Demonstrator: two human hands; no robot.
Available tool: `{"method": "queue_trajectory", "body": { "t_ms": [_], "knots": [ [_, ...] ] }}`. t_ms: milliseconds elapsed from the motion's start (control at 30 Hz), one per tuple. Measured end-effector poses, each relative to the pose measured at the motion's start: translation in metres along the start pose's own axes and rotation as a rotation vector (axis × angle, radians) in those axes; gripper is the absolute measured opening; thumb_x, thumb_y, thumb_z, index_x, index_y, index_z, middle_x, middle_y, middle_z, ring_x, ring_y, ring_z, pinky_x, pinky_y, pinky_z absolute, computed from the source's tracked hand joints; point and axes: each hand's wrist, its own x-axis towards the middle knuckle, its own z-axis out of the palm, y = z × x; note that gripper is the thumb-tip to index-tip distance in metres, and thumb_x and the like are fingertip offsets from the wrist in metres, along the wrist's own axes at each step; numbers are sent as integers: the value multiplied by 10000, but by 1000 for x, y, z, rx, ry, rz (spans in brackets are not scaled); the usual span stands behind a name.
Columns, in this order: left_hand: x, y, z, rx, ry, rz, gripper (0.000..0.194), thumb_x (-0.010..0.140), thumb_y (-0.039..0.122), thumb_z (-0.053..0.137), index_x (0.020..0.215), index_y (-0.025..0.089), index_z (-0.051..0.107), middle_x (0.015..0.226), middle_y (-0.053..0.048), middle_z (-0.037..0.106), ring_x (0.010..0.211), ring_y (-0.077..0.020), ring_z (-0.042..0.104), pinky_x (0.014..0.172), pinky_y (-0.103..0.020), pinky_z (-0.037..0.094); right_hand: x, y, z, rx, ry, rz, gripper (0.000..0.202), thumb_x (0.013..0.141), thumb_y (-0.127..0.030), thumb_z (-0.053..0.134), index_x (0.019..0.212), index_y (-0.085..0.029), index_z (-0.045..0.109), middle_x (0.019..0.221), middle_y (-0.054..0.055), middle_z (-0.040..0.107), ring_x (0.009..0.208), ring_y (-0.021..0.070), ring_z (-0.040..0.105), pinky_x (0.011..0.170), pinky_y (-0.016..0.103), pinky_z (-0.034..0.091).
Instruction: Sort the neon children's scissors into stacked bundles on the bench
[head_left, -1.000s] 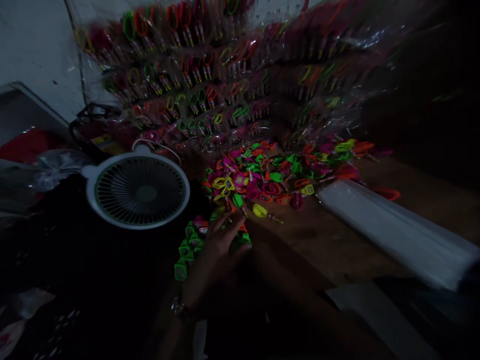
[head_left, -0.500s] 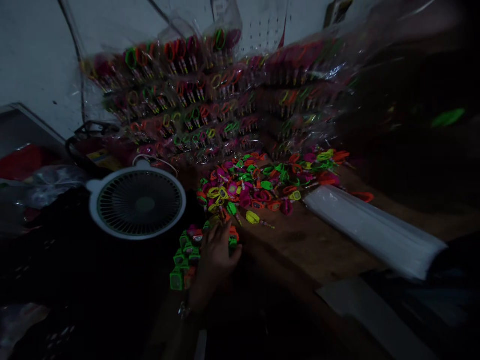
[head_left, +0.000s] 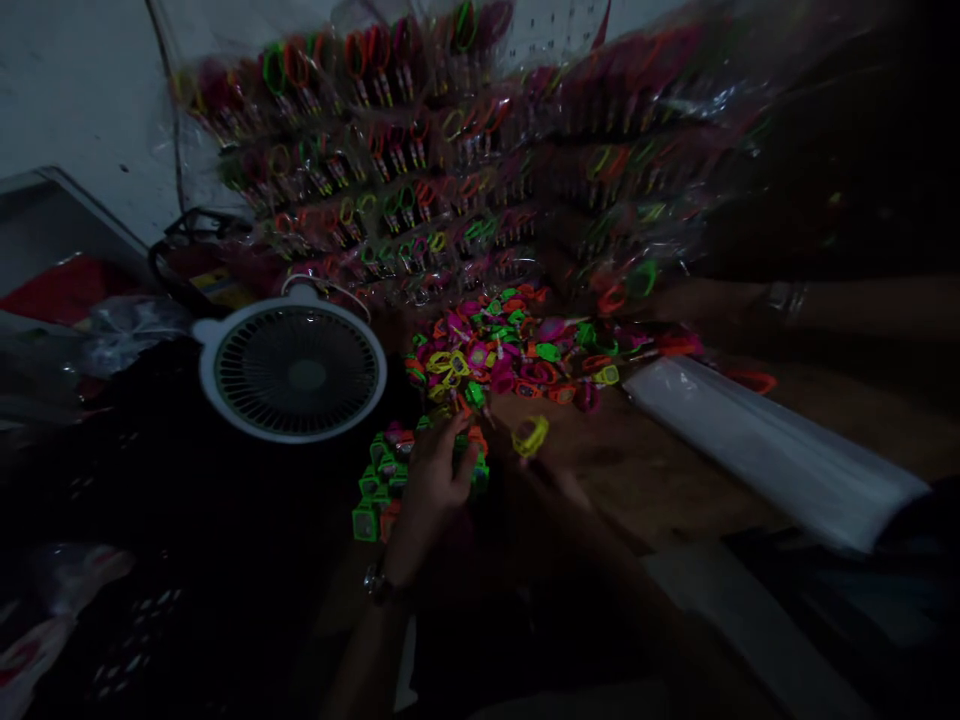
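My left hand (head_left: 439, 475) reaches over a cluster of green and orange toy watches (head_left: 379, 480), its fingers at the cluster's upper edge; what its fingertips hold, if anything, is hidden. To the right, my right hand (head_left: 559, 482) has its fingers at a yellow toy watch (head_left: 531, 437), which it grips just above the brown table (head_left: 600, 440). Beyond both hands lies a loose pile of pink, green, orange and yellow toy watches (head_left: 502, 350). The picture is dark and the right hand is blurred.
A round white fan (head_left: 300, 375) stands left of the pile. Clear plastic bags of toy watches (head_left: 390, 150) are stacked against the wall. A stack of white plastic sheets (head_left: 772, 450) lies at the right. Another person's forearm (head_left: 847, 302) reaches in from the right.
My right hand has come into clear view at the yellow watch, which now stands up off the table. Another person's arm has entered from the right. The view has tilted down slightly.
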Motion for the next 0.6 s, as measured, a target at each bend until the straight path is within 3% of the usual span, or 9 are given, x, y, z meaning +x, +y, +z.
{"method": "queue_trajectory", "body": {
  "t_ms": [100, 233, 333, 433, 533, 600],
  "knots": [
    [-2, 1, 0, -11, 3, -24, 424, 895, 308, 481, 1295, 182, 425, 1170, -71, 615, 1129, -205, 526, 996, -394, 405, -30, 8, 28, 189, -49, 85, 328, 827, -424, 537, 978, -140, 601, 910, 76, 675, 834, 227, 619, 735, 327, 512],
    [-4, 5, -2, -43, 17, -33, 420, 892, 285, 490, 1296, 185, 431, 1184, -64, 610, 1139, -202, 522, 1010, -387, 394, -38, 18, 54, 215, -81, -19, 302, 801, -390, 533, 976, -153, 603, 998, 100, 666, 907, 236, 612, 801, 354, 502],
    [-5, 9, -6, -127, 29, -87, 397, 899, 265, 483, 1289, 208, 444, 1190, -48, 610, 1133, -178, 537, 1008, -353, 402, -27, 12, 52, 213, -143, -136, 251, 817, -326, 493, 974, -163, 601, 985, 91, 665, 867, 201, 616, 790, 317, 503],
    [-8, 13, -13, -193, 59, -154, 327, 916, 267, 451, 1237, 219, 497, 1212, -29, 601, 1154, -154, 529, 1008, -316, 406, -17, -4, 38, 157, -297, -189, 213, 838, -277, 474, 952, -174, 622, 939, 68, 670, 822, 183, 616, 763, 289, 504],
    [-15, 16, -19, -132, 59, -176, 309, 926, 278, 423, 1212, 211, 519, 1248, -32, 578, 1185, -160, 504, 1023, -332, 395, -12, -19, 28, 112, -417, -194, 214, 830, -244, 492, 964, -177, 646, 942, 56, 673, 825, 182, 619, 754, 275, 503],
    [-21, 17, -21, -52, 3, -145, 351, 920, 294, 431, 1256, 207, 484, 1300, -45, 538, 1218, -176, 470, 1041, -359, 375, -11, -23, 28, 75, -429, -188, 206, 822, -222, 494, 930, -176, 664, 920, 53, 677, 815, 178, 619, 760, 271, 499]
  ]
}}
